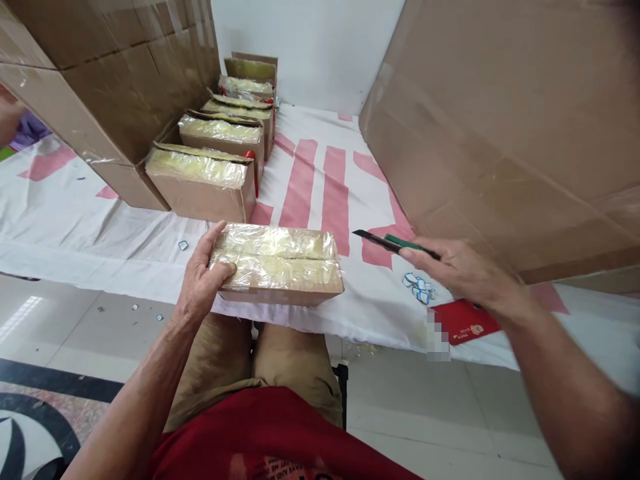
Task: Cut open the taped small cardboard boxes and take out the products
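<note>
A small cardboard box [280, 295] lies at the table's front edge, its top covered in shiny clear tape with a seam running along the middle. My left hand [203, 273] grips the box's left end, thumb on the taped top and fingers against the far side. My right hand [450, 263] is wrapped round a utility knife [383, 241] with a dark blade and a green part on its handle. The blade points left and sits apart from the box, to its right. Below the right hand are several small white-and-blue pieces [419, 288] and a red card or packet [465, 321].
Several opened boxes [200, 190] with taped flaps stand in a row at the back left, beside tall stacked cartons [135, 87]. A large carton [525, 133] fills the right. A white cloth with pink stripes [300, 180] covers the table. Another person's hand [7, 113] shows at far left.
</note>
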Available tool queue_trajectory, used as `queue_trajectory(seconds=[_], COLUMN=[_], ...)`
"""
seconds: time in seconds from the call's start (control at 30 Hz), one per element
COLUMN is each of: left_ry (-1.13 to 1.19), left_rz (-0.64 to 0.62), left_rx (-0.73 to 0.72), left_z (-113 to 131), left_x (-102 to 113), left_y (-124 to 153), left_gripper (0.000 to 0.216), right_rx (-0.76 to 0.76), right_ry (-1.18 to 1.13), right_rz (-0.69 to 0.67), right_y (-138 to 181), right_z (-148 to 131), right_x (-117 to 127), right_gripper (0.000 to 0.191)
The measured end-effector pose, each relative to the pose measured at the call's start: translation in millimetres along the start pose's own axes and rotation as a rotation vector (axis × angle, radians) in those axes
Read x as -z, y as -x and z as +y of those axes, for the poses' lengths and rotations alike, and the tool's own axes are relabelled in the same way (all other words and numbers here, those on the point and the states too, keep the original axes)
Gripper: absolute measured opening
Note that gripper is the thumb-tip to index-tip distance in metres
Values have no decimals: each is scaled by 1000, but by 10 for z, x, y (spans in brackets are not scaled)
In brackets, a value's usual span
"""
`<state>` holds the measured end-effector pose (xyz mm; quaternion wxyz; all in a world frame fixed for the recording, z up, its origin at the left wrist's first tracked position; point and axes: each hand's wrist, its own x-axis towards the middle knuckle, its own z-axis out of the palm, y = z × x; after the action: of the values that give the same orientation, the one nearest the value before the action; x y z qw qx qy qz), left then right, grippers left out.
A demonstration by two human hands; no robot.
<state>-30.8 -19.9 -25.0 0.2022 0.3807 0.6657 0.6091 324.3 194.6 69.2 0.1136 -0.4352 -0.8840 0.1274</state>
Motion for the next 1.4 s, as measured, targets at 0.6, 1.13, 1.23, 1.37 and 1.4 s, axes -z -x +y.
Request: queue_trajectory(seconds=[0.6, 1.13, 1.23, 1.37, 1.4], left_ry=[-104, 45, 91, 61, 62], left_rz=[202, 76, 55, 61, 64], left_rx=[-57, -301, -321, -218, -196], left_z=[152, 169, 255, 293, 296], left_x=[-68, 87, 123, 143, 143], left_y=[591, 469, 420, 346, 332], left_gripper=[57, 11, 11, 19, 21], right_rx=[315, 584, 409, 282, 284], right_ry=[-194, -309, -403, -466, -449], right_rz=[304, 463, 388, 329, 332], right_y=[367, 535, 520, 472, 465], right_z=[-794, -1000, -1003, -1030, -1044], right_x=[-844, -889, -843, -788, -771], right_gripper=[35, 20, 12, 14, 15])
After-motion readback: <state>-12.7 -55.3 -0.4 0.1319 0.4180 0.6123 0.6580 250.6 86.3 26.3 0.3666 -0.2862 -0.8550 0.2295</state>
